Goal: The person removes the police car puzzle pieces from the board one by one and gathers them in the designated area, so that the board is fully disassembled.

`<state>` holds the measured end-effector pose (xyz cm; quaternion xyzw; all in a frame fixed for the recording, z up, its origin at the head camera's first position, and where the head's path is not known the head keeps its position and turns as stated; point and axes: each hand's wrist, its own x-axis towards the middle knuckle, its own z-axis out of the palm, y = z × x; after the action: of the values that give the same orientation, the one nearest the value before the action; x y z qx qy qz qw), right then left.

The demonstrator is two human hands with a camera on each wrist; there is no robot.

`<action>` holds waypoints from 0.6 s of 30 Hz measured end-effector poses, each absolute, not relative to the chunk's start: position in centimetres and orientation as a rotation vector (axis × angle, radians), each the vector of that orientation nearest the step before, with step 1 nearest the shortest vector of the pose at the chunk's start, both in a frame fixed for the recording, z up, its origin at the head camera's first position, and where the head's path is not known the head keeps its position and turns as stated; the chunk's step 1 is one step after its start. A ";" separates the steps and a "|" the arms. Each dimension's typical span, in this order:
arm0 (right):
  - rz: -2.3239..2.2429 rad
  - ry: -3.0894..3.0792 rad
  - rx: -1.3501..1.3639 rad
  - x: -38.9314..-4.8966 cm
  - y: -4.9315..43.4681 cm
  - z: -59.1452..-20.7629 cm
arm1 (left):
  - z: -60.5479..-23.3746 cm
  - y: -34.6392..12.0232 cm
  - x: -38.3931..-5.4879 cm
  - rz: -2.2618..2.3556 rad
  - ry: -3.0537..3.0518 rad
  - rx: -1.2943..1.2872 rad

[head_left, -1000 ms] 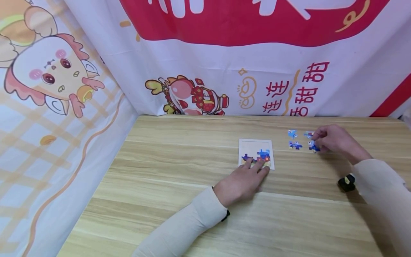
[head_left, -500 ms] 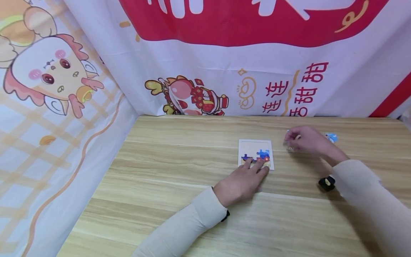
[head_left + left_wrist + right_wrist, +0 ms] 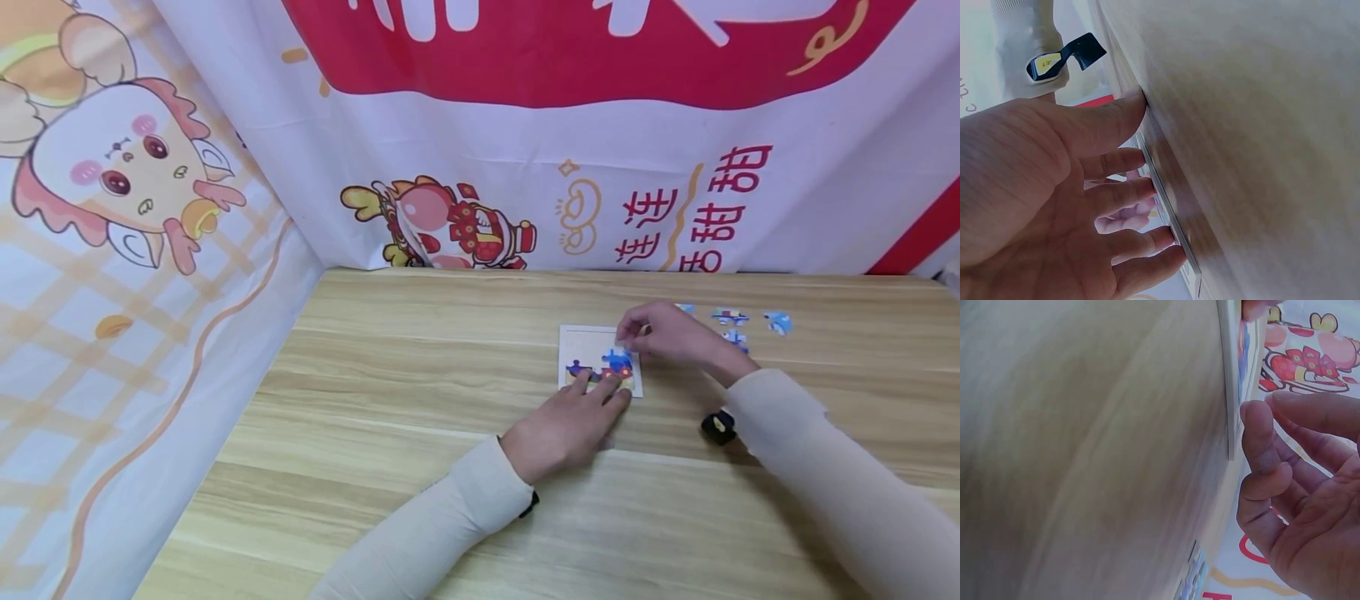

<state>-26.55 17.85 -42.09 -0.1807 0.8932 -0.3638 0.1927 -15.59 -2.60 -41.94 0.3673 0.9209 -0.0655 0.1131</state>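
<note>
A square white-rimmed jigsaw puzzle board (image 3: pixel 564 342) lies on the wooden table, its lower part filled with joined pieces (image 3: pixel 617 361) in blue, red and purple. My left hand (image 3: pixel 564 427) rests its extended fingertips on the board's near edge; in the left wrist view the left hand (image 3: pixel 1079 194) has its fingers spread along the board's side (image 3: pixel 1172 219). Over the board's far right corner, my right hand (image 3: pixel 667 333) pinches a small puzzle piece between thumb and index finger, mostly hidden by the fingers. The right wrist view shows the right hand (image 3: pixel 1304 481) with thumb and fingertip together beside the board (image 3: pixel 1230 394).
Several loose puzzle pieces lie right of the board, among them one with a red and blue print (image 3: pixel 730 317) and a light blue one (image 3: pixel 777 322). A printed cloth (image 3: pixel 480 142) hangs behind the table (image 3: pixel 420 358), and another (image 3: pixel 150 333) covers the left side.
My right hand has moved left from the loose pieces to the board's far right corner, taking a puzzle piece with it. My left hand has stayed on the board.
</note>
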 end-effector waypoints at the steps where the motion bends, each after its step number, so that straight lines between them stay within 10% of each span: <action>1: -1.020 2.503 -0.510 -26.6 17.7 -42.1 | -41.9 -2.6 -15.6 -0.193 2.702 1.078; 18: -0.969 2.481 -0.446 -26.8 16.6 -41.9 | -41.7 -2.7 -15.6 -0.156 2.675 1.049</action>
<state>-26.78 16.64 -41.93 -0.1611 0.8964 -0.3503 0.2188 -15.56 -2.67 -41.75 0.3613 0.9215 -0.0536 0.1319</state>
